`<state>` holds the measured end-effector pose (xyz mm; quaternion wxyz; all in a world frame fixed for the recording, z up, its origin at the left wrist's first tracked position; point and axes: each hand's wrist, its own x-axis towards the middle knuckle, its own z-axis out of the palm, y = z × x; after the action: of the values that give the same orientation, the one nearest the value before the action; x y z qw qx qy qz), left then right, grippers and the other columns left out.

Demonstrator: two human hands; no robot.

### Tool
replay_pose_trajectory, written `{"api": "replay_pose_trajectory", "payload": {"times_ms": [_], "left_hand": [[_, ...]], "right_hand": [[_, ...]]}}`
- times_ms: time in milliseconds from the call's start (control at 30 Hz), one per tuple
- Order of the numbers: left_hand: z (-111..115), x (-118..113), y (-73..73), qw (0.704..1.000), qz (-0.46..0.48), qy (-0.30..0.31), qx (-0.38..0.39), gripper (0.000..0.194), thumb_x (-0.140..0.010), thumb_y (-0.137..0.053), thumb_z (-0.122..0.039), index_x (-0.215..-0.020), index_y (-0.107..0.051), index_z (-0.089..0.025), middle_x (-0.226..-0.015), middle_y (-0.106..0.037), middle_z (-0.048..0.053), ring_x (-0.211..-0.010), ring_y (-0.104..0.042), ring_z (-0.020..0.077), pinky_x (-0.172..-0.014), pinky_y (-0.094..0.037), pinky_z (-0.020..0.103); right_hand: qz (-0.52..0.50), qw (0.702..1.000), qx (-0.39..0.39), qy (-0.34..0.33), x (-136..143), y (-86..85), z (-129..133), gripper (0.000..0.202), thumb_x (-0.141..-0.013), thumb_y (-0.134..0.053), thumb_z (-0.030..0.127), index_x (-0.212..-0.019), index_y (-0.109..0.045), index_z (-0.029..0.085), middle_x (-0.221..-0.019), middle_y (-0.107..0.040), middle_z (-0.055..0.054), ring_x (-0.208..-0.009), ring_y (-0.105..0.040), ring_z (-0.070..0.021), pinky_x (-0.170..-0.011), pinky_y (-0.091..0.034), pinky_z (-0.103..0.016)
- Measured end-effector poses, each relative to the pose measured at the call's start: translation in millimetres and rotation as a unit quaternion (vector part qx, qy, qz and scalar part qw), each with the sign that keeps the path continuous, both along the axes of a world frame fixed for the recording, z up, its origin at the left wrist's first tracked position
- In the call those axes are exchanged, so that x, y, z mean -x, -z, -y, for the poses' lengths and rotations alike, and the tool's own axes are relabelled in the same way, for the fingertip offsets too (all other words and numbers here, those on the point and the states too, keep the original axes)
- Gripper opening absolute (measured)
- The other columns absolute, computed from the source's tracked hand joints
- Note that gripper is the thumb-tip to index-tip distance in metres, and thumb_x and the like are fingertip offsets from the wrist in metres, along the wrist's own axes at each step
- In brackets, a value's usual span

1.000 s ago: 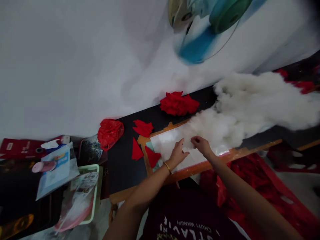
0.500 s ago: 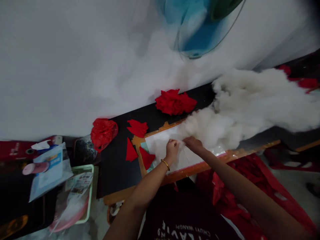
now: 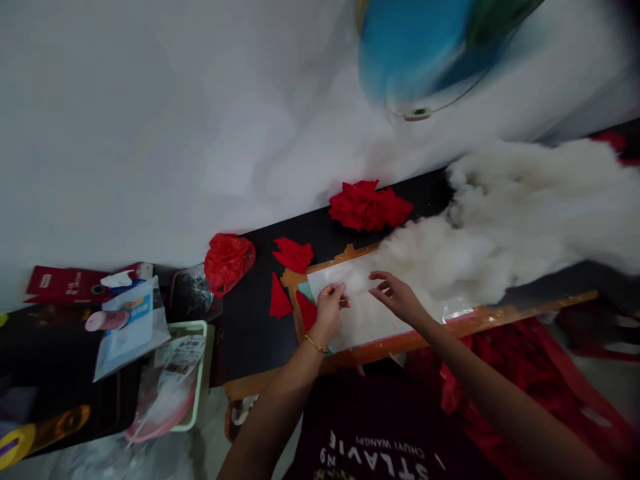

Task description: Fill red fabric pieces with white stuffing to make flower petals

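My left hand (image 3: pixel 331 307), with a gold bangle at the wrist, is closed over the white sheet (image 3: pixel 357 327); what its fingers pinch is too small to make out. To its right, my right hand (image 3: pixel 395 297) hovers with fingers apart and nothing visible in them. A large heap of white stuffing (image 3: pixel 540 213) begins just beyond my right hand. Beside my left hand lies a red fabric piece (image 3: pixel 306 310), and two more red pieces, a triangle (image 3: pixel 280 298) and a crumpled one (image 3: pixel 293 255), rest on the black table (image 3: pixel 250 340).
A red fabric pile (image 3: pixel 370 207) sits at the table's back by the wall, with a red plastic bag (image 3: pixel 229 262) at the far left corner. A green-rimmed basket (image 3: pixel 203 373) stands left of the table. Red material (image 3: pixel 520 380) hangs below its front edge at right.
My right hand has moved away from my left and its fingers have opened. My left hand stays closed. The whole view has shifted, so the table appears further right.
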<state>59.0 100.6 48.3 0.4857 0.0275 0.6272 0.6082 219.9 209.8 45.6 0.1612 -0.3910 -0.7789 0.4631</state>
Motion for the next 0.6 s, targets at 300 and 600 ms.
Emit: {"api": "replay_pose_trajectory", "payload": {"times_ms": [300, 600], "left_hand": [[32.0, 19.6, 2.9, 0.997, -0.054, 0.035, 0.037, 0.042, -0.062, -0.074, -0.055, -0.067, -0.055, -0.018, -0.065, -0.048, -0.004, -0.054, -0.043, 0.0082, -0.047, -0.034, 0.022], [28.2, 5.7, -1.7, 0.994, -0.096, 0.054, 0.024, 0.037, -0.077, -0.059, -0.055, -0.068, -0.05, -0.02, -0.062, -0.049, -0.002, -0.055, -0.047, 0.0105, -0.049, -0.036, 0.022]], "right_hand": [[-0.023, 0.983, 0.083, 0.162, 12.0, 14.8, 18.3, 0.037, -0.08, -0.052, 0.056, -0.083, -0.062, 0.021, -0.072, -0.064, -0.003, -0.068, -0.056, -0.0196, -0.067, -0.046, -0.033], [-0.07, 0.974, 0.17, 0.131, 41.9, -4.7, 59.0, 0.044, -0.082, -0.054, 0.053, -0.112, -0.058, 0.02, -0.091, -0.067, -0.005, -0.074, -0.062, -0.0193, -0.063, -0.052, -0.03]]}}
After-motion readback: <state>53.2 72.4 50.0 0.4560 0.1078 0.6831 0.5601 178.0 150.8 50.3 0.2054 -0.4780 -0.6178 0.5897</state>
